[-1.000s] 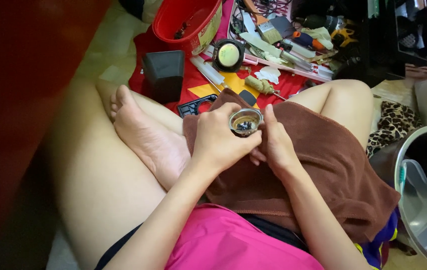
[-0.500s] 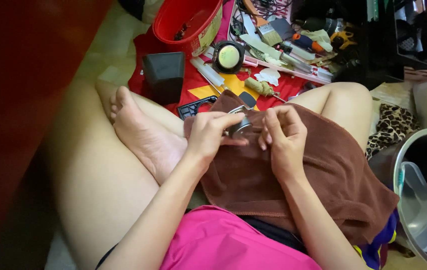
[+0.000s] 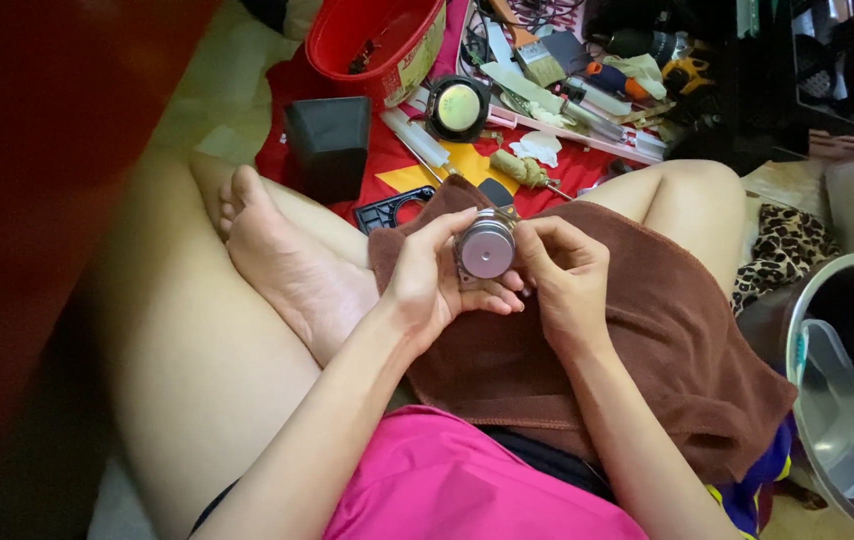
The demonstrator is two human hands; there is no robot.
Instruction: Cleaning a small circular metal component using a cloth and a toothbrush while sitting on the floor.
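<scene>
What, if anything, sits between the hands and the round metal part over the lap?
Nothing visible does. The left hand and right hand both hold the round metal part directly, fingers touching its rim from either side. It sits above the brown towel on the lap, its flat face toward the camera.

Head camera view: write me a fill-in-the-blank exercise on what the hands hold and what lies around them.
1. Both hands, left hand and right hand, hold a small round ____ part.
2. Over the lap lies a ____ towel.
3. The bucket on the floor is ____.
4. Beside the bucket stands a black ____.

Missing words: metal; brown; red; box
</scene>
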